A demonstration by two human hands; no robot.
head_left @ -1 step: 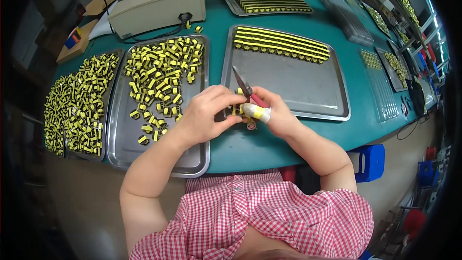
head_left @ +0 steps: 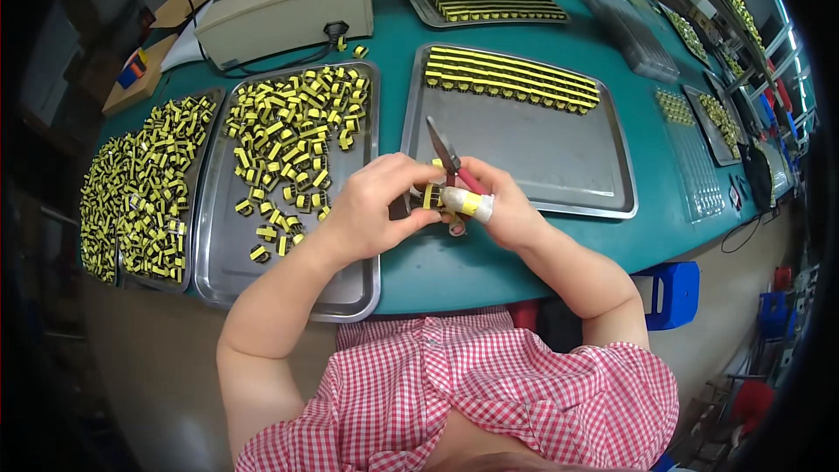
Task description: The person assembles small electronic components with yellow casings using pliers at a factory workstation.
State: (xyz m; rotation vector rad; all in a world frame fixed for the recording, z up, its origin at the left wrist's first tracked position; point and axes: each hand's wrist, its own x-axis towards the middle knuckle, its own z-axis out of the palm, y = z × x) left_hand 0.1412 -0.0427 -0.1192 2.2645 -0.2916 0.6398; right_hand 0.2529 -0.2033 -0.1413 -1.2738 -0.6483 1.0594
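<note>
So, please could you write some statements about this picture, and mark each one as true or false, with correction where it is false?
1. The right hand holds a red-handled tool. True.
2. The tool's tip points toward the person's chest. False: it points away from the person.
3. The left hand has a small yellow and black part at its fingertips. True.
4. The tray near the left forearm holds parts in straight rows. False: its parts lie loose and jumbled.
5. The tray beyond the right hand has rows of parts at its far side. True.
</note>
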